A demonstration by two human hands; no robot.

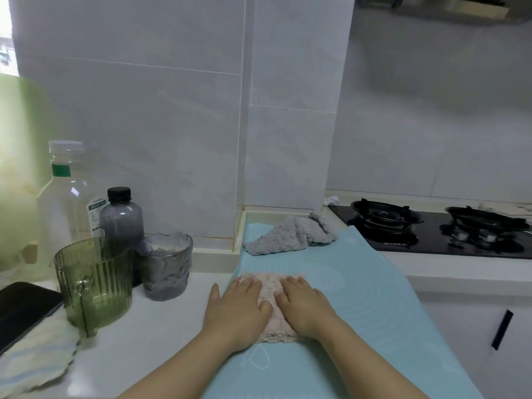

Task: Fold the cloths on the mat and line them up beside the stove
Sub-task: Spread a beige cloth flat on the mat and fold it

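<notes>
A folded pink cloth (pixel 271 286) lies on the light blue mat (pixel 359 298). My left hand (pixel 239 305) and my right hand (pixel 303 303) rest flat on it side by side, fingers spread, pressing it down. A crumpled grey cloth (pixel 290 234) lies unfolded at the mat's far end, close to the black gas stove (pixel 431 228) on the right.
Left of the mat stand a green ribbed cup (pixel 93 282), a smoky glass (pixel 167 264), a dark bottle (pixel 121 214) and a tall clear bottle (pixel 67 194). A black phone (pixel 23 309) lies on a striped cloth (pixel 34 361) at the near left. The tiled wall corner juts out behind.
</notes>
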